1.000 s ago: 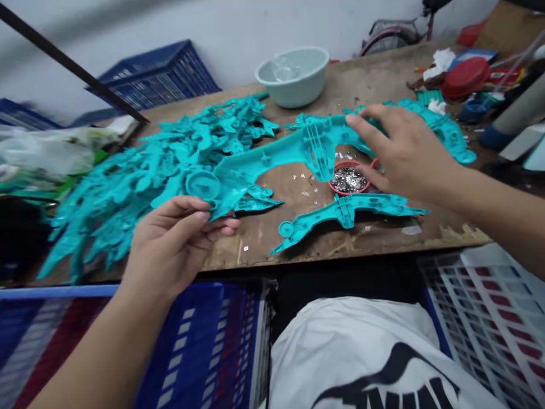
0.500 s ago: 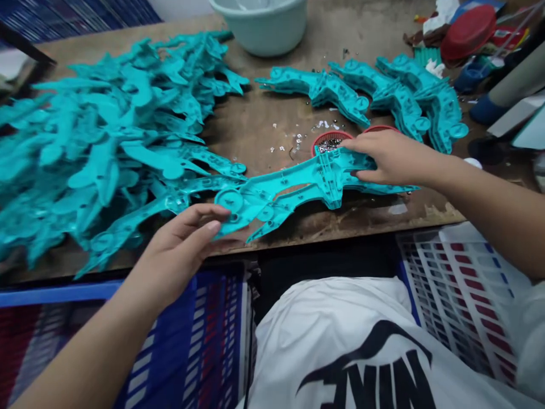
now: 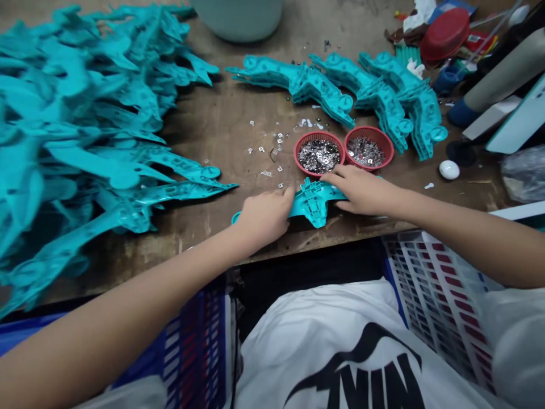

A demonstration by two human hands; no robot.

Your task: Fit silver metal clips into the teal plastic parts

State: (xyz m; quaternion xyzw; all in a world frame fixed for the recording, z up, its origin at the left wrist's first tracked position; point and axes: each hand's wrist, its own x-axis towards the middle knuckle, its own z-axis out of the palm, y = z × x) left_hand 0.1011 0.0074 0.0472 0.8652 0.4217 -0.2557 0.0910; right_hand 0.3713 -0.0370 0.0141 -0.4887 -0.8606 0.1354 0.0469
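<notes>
A curved teal plastic part (image 3: 314, 205) with a ribbed middle lies at the front of the wooden table. My left hand (image 3: 264, 220) is closed over its left section, fingertips hidden beneath the hand. On its right section, my right hand (image 3: 361, 190) grips it between thumb and fingers, just in front of two red baskets. Small metal clips fill the left red basket (image 3: 318, 156); the right red basket (image 3: 369, 149) holds similar small metal pieces.
A large heap of teal parts (image 3: 85, 125) covers the table's left side. Stacked teal parts (image 3: 298, 82) lie behind the baskets. Loose clips are scattered left of the baskets. A pale basin (image 3: 240, 17) stands at the back; a white crate (image 3: 438, 295) is below the front edge.
The teal part has come down onto the table. My left hand has moved right, from its left end to nearer the middle. The view has shifted, and both red baskets now show.
</notes>
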